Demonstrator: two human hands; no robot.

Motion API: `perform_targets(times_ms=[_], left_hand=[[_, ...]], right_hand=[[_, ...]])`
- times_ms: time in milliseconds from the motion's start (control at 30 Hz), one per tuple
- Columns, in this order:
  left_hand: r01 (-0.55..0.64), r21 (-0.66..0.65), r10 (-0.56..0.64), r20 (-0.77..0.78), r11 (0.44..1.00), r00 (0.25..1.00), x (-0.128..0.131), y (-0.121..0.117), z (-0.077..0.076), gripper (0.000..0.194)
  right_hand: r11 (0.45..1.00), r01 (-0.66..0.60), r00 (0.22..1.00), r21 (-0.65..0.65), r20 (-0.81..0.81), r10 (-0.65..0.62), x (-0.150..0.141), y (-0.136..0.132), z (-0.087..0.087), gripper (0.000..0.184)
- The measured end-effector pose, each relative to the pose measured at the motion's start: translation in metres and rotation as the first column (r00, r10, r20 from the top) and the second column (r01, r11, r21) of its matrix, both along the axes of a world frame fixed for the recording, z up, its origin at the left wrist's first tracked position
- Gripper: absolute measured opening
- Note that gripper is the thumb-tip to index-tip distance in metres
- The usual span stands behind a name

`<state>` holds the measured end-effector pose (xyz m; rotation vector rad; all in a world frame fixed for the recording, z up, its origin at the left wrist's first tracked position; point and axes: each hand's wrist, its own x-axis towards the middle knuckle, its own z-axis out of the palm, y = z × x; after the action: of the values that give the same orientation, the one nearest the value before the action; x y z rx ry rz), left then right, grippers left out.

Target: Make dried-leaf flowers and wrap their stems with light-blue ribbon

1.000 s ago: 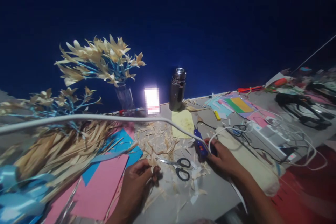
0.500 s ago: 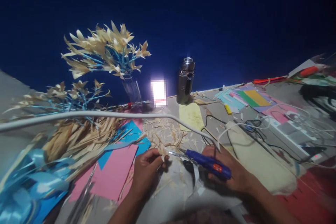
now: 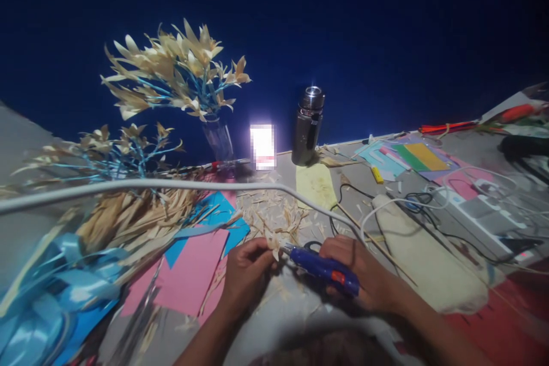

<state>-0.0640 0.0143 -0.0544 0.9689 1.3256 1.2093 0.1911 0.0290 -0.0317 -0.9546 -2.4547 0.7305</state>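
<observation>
Between the thumb and fingers of my left hand [image 3: 251, 269] is a small pale dried-husk flower [image 3: 273, 245], its petals pointing up and to the right. My right hand [image 3: 358, 269] is wrapped round a blue glue gun [image 3: 321, 267] with a red-orange patch on its side. The nozzle points left and sits right at the flower's petals; whether it touches them I cannot tell. Behind the glue gun shows part of a dark loop [image 3: 314, 246], perhaps a scissors handle. Husk scraps [image 3: 278, 214] lie scattered just beyond my hands.
A white cable [image 3: 171, 185] crosses the view in front. Husk flowers stand in a glass vase [image 3: 218, 140] near a dark flask [image 3: 307, 126]. Pink paper [image 3: 191, 271], blue ribbon [image 3: 60, 280] and husk strips lie left; a pale cloth [image 3: 429, 257] and power strip [image 3: 484, 226] lie right.
The glue gun has moved left and turned, bringing its nozzle up to the husk flower. My left hand has shifted slightly right in view, still pinching the flower.
</observation>
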Motion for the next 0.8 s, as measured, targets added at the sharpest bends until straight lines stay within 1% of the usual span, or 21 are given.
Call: perform_targets(times_ms=[133,233,400,533,800], left_hand=[[0.014,0.011,-0.013,-0.013,1.0,1.0,-0.0009,0.0002,-0.0024,0.013],[0.036,0.017,-0.036,0.005,0.999,0.999,-0.0007,0.0004,-0.0039,0.011],[0.031,0.0,-0.031,0.069,1.0,0.997,0.0016,-0.0003,-0.0019,0.009],[0.029,-0.024,-0.026,0.11,0.999,0.994,0.0034,-0.0016,0.0005,0.009],[0.017,-0.044,-0.01,0.164,0.999,0.986,0.0047,-0.0023,-0.0013,0.011]], right_hand=[[1.0,-0.003,1.0,0.014,0.008,0.003,0.0,-0.0004,-0.0001,0.038],[1.0,-0.002,1.0,0.005,0.006,0.002,-0.0006,-0.0006,0.0004,0.042],[1.0,-0.011,1.0,-0.005,-0.003,0.011,-0.0015,-0.0015,0.0026,0.048],[1.0,-0.001,1.0,-0.014,0.001,0.001,-0.0012,-0.0024,0.0015,0.046],[1.0,0.019,1.0,0.01,0.001,-0.019,-0.0014,-0.0026,0.0002,0.043]])
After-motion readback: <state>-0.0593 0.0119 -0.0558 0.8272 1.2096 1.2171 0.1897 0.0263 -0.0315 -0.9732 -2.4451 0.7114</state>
